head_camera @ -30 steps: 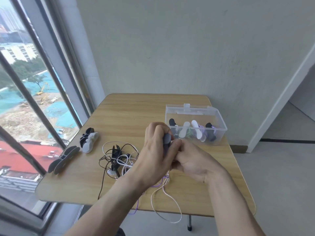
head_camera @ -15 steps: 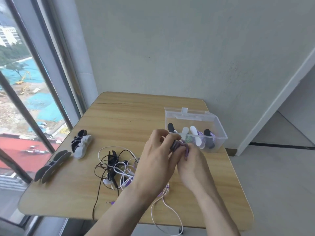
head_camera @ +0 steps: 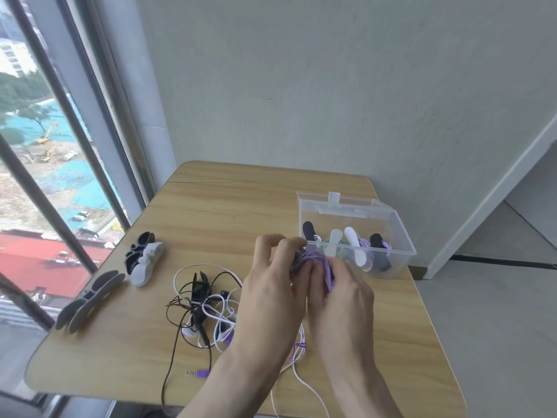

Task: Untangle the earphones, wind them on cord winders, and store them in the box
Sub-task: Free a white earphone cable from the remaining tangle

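Both hands meet above the tabletop (head_camera: 241,206), just in front of the clear box (head_camera: 398,236). Left hand (head_camera: 271,294) fingers curl round a grey cord winder (head_camera: 297,260) w/ purple earphone cord (head_camera: 316,257) wound on it; right hand (head_camera: 340,294) pinches the cord. Tangled earphones (head_camera: 205,303) lie left of the hands; spare winders (head_camera: 144,260) further left.

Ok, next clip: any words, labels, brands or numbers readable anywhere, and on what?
None can be read.
Box: clear plastic, no label showing.
Winders: plain, no print showing.
Buildings outside the window: too small and blurred to show any sign.
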`<state>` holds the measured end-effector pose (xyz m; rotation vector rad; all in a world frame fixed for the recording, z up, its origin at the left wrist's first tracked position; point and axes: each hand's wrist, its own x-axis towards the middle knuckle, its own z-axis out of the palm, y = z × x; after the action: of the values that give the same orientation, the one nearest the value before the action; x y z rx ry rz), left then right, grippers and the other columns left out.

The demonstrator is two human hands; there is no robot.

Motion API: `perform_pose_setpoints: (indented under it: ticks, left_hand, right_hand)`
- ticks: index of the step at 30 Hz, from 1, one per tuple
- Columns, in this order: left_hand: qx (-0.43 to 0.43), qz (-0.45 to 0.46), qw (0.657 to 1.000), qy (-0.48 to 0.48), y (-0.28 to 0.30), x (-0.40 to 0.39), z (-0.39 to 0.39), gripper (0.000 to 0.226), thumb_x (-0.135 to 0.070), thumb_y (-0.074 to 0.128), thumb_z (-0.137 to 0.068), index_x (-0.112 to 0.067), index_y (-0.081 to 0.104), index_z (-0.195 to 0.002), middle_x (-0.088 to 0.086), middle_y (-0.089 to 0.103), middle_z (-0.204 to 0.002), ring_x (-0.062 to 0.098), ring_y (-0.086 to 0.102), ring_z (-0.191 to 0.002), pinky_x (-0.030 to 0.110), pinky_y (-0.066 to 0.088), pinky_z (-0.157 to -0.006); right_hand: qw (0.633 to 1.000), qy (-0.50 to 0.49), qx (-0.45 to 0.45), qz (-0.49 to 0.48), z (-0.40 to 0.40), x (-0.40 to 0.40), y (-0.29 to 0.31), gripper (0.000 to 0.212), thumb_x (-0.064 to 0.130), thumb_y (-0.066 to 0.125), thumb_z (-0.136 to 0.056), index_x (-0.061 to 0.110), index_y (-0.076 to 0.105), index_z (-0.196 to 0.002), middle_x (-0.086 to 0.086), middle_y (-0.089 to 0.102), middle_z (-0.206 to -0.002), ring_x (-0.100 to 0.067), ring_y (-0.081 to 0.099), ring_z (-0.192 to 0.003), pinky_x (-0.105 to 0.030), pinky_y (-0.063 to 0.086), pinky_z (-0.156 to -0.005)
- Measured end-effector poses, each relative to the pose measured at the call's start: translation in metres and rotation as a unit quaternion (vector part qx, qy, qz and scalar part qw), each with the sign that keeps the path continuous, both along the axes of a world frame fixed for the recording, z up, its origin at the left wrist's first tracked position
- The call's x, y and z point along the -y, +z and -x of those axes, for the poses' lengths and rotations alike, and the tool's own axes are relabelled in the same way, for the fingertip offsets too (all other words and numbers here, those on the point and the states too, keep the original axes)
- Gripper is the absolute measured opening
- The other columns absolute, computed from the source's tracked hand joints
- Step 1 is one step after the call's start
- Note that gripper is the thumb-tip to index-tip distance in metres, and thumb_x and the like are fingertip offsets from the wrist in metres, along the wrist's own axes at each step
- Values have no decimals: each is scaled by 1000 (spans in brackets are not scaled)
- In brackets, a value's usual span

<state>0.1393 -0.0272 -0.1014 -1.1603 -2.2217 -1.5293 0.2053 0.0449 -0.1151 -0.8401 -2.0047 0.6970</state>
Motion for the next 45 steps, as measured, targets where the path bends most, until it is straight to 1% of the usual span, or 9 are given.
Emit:
perform_pose_setpoints:
  ticks: [3,8,11,15,19,24,30,38,45]
  left_hand:
    - [0,-1,1000,-4,-5,-5,-2,17,-34,44,-96,-28,51,-110,-7,50,-116,9,57,-79,33,50,-66]
    - [19,-24,999,-37,-8,-12,-6,16,-31,44,-95,-27,50,-109,-7,57,-124,2,56,-98,11,43,-75]
    - [31,-42,998,-39,-9,-15,-4,15,-26,47,-94,-28,49,-109,-6,58,-124,6,59,-104,18,47,-81]
    - [56,-64,996,-32,-7,-14,-3,23,-12,55,-94,-29,49,-108,-12,62,-118,8,63,-102,21,49,-83]
    - [103,-72,992,-26,-7,-11,1,31,-1,57,-96,-29,50,-108,-16,67,-108,4,66,-95,18,50,-78]
    - [135,-77,988,-13,-7,-10,-5,34,-5,57,-95,-31,40,-110,-11,62,-112,4,63,-98,12,44,-77]
    - [181,-121,976,-20,-2,-11,-11,26,-21,48,-90,-36,35,-107,-16,54,-121,-8,58,-102,4,39,-78]
    - [152,-96,978,-103,0,-6,-2,26,-11,44,-100,-30,32,-113,-11,47,-134,-9,52,-118,3,38,-90]
    - [126,-62,982,-128,-1,0,7,30,-9,43,-102,-31,32,-119,-24,44,-140,-3,49,-127,7,37,-96]
  right_hand:
    - [1000,-1,-8,25,2,2,-1,16,17,53,-98,16,64,-85,5,56,-73,-11,43,-64,-22,30,-59]
    - [998,-10,-41,49,-1,-1,3,17,14,57,-93,22,59,-79,10,55,-67,-6,50,-63,-16,36,-58]
    - [993,2,-72,92,-2,-1,4,20,22,56,-92,26,55,-72,9,50,-58,-14,44,-55,-26,37,-54]
    - [987,30,-90,128,-5,-3,6,22,19,61,-93,24,60,-72,8,49,-55,-13,39,-50,-26,35,-51]
    - [986,73,-86,124,-8,-2,12,15,18,64,-93,24,67,-80,6,66,-68,-14,58,-59,-30,49,-56]
    - [993,79,-50,74,-7,-5,10,17,20,62,-94,23,63,-77,10,54,-61,-14,50,-60,-20,41,-56]
    - [990,118,-15,70,-4,-3,10,17,22,55,-101,26,60,-86,10,62,-69,-16,58,-68,-21,45,-59]
    - [978,90,-113,150,0,0,11,13,15,66,-90,20,68,-78,7,61,-56,-6,47,-52,-25,45,-52]
    - [964,114,-152,187,1,-3,14,17,2,72,-85,19,74,-86,2,75,-71,-14,66,-62,-28,56,-61]
